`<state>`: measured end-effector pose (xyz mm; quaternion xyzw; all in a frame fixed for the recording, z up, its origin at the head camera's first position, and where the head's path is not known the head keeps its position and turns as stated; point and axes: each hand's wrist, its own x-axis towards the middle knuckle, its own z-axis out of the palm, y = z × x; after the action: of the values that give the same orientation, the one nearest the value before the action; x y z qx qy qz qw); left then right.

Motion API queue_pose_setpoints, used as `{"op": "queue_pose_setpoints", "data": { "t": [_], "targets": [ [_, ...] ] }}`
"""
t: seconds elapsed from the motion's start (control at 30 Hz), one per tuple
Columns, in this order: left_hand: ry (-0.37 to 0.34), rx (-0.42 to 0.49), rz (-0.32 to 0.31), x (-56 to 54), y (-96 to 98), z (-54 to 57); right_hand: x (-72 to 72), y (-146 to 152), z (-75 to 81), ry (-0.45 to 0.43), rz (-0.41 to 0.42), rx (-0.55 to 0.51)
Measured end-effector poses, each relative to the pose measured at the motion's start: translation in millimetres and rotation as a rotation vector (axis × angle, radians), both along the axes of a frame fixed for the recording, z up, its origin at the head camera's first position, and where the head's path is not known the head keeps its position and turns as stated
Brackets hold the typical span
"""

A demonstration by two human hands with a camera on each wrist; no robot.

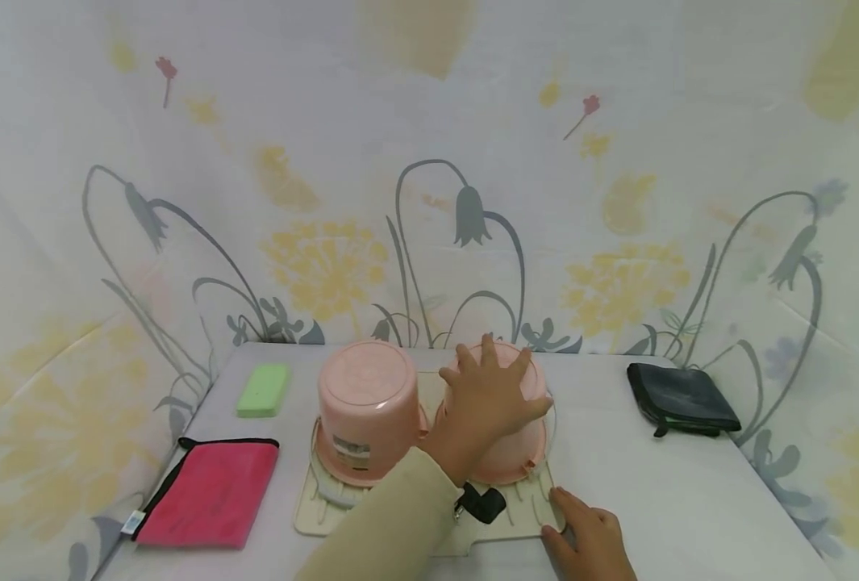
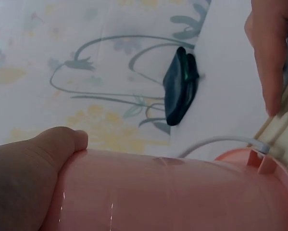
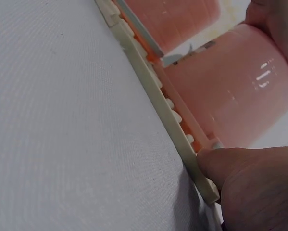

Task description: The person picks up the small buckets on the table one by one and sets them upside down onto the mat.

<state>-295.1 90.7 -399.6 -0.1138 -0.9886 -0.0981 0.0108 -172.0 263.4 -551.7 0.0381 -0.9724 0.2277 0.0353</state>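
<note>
Two pink buckets stand upside down on a cream draining board, the left bucket (image 1: 367, 395) and the right bucket (image 1: 505, 460) side by side. My left hand (image 1: 483, 399) crosses over and rests on the base of the right bucket, fingers spread and straight. Its thumb (image 2: 62, 142) lies along the base's edge in the left wrist view. My right hand (image 1: 592, 537) pinches the front right corner of the draining board (image 1: 444, 528), with fingertips at its edge. In the right wrist view, a digit (image 3: 216, 163) presses on the board's rim, below the right bucket.
A bright pink zip pouch (image 1: 211, 492) lies at the front left, with a light green block (image 1: 264, 390) behind it. A black pouch (image 1: 679, 397) is at the back right. The patterned curtain (image 1: 429, 282) borders the table's back and sides.
</note>
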Motion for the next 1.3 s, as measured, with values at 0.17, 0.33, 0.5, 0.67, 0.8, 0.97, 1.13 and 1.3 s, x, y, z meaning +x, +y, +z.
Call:
{"op": "queue_pose_setpoints", "data": {
  "t": [0.17,0.33,0.5,0.67,0.8,0.97,1.13,1.3],
  "targets": [
    [-0.028,-0.04,-0.041,-0.2,0.5,2.8,-0.5,-4,4.2,-0.031,-0.015,-0.026],
    [-0.041,-0.042,-0.009,0.5,1.3,3.1,-2.2,-6,5.1,-0.065,-0.026,-0.033],
    [-0.039,-0.029,0.017,1.2,0.7,4.5,-3.4,-8,6.2,-0.07,-0.032,-0.027],
    [-0.013,-0.011,0.023,0.0,-0.2,5.8,-4.1,-9,7.0,-0.067,-0.041,-0.031],
    [0.043,-0.002,0.014,-1.7,-0.9,5.4,-3.8,-8,8.7,-0.033,-0.029,-0.017],
    [0.104,0.024,-0.013,1.4,-5.3,5.3,-2.8,-5,7.4,0.005,-0.013,-0.003],
    [0.098,0.054,-0.041,12.3,-16.7,12.7,-2.6,-2,2.0,0.02,0.01,-0.008],
    [0.079,0.142,-0.046,25.0,-36.2,19.4,-3.5,5,5.5,-0.073,0.045,-0.028]
  ]
}}
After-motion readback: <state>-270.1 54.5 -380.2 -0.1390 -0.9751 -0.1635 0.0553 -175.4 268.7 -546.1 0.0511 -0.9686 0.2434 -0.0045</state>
